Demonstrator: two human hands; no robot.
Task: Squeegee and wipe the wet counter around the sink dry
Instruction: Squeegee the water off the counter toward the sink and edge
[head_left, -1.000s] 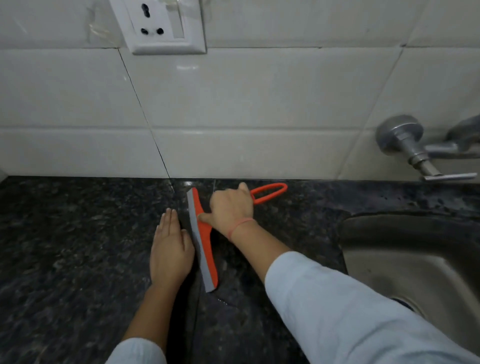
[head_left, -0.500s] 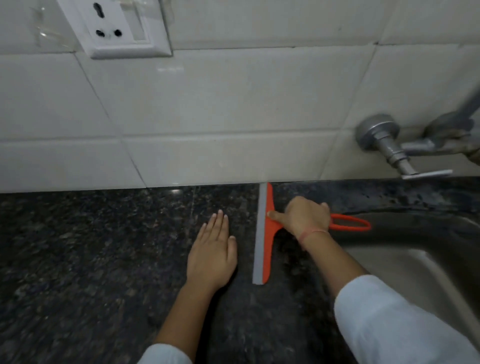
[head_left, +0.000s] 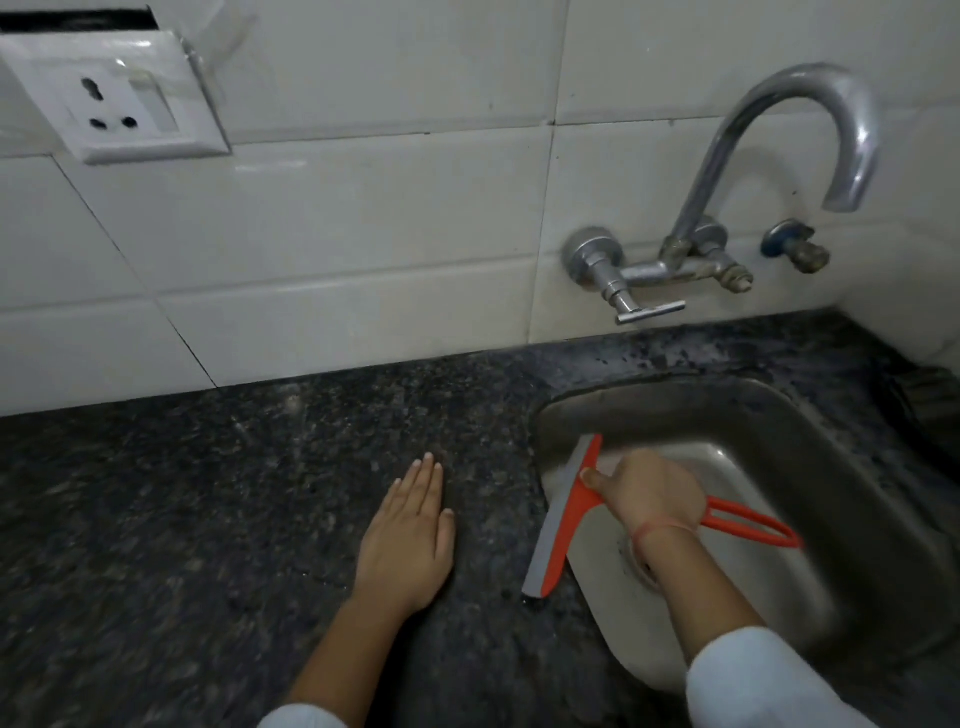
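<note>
My right hand (head_left: 649, 496) grips the orange squeegee (head_left: 563, 525) by its handle, whose loop end sticks out to the right over the basin. The grey blade runs along the left rim of the steel sink (head_left: 810, 467), its lower end resting on the dark granite counter (head_left: 208, 493). My left hand (head_left: 408, 540) lies flat on the counter, fingers together, a short way left of the blade and holding nothing.
A curved tap (head_left: 789, 156) with a lever valve (head_left: 623, 291) is mounted on the white tiled wall behind the sink. A wall socket (head_left: 114, 109) sits at the upper left. The sink drain (head_left: 644, 566) lies just under my right wrist.
My right hand has dragged the squeegee rightward across the counter, from near the left hand to the sink's edge. The left hand has stayed flat on the counter.
</note>
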